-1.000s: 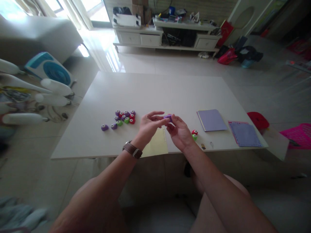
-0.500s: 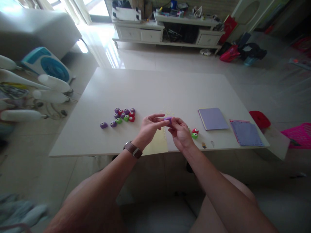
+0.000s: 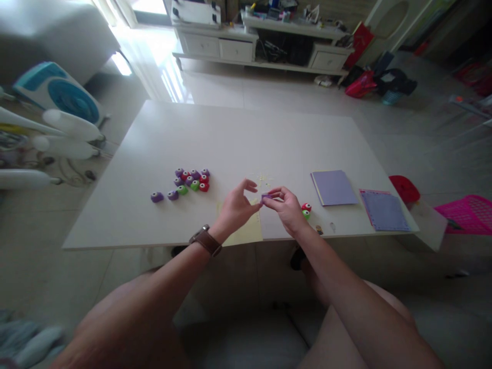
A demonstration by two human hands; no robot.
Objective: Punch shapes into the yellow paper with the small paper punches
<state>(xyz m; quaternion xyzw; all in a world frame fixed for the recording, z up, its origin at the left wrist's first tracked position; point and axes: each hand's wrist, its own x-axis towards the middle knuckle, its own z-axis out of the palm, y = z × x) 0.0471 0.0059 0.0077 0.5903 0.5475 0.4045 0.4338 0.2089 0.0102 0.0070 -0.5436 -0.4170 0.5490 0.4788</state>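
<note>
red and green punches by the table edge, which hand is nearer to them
Right. The right hand sits just left of the red and green punches, almost touching them while its fingers pinch a small purple punch. The left hand is farther left, beyond that punch.

Daylight from the window (image 3: 146,5) at top left — blown-out glare on the floor (image 3: 169,77). Foreground dim; wide-angle warp and blur at the edges.

A small purple punch (image 3: 266,196) sits above yellow paper (image 3: 246,228); purple, red and green punches (image 3: 189,180) cluster at nine o'clock, lilac sheets (image 3: 333,187) at three o'clock.
</note>
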